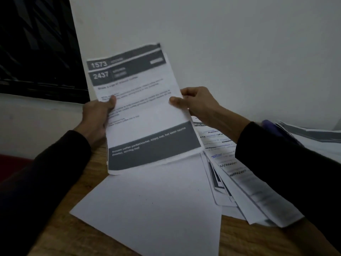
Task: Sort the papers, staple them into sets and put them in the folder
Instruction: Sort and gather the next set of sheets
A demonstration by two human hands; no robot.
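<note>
1. Nearest the head camera lay a blank sheet (156, 209), face down or unprinted, flat on the wooden table (249, 241) and skewed to its edge.
2. Just right of it, a fanned pile (238, 174) of printed pages sprawled on the table, partly under the right sleeve (287, 163).
3. Further right, more papers (313, 137) sat by the wall, with something purple (267, 124) beside them; it was too blurred to tell what it was.
4. Above the table, both hands held a small set (145, 111) of pages upright, at least two sheets, the back one offset so its header "1573" showed above "2437".
5. The left hand (96, 117) gripped the set's left edge, thumb pressed on the front and fingers curled behind.
6. The right hand (195, 102) pinched the right edge, thumb in front and fingers behind.
7. No stapler or folder could be made out.
8. Judging by the curl at the lower corners, the pages were light, limp and apt to slide on one another; holding both long edges suited squaring them, and a firm pinch near a top corner would likely suit stapling.
</note>
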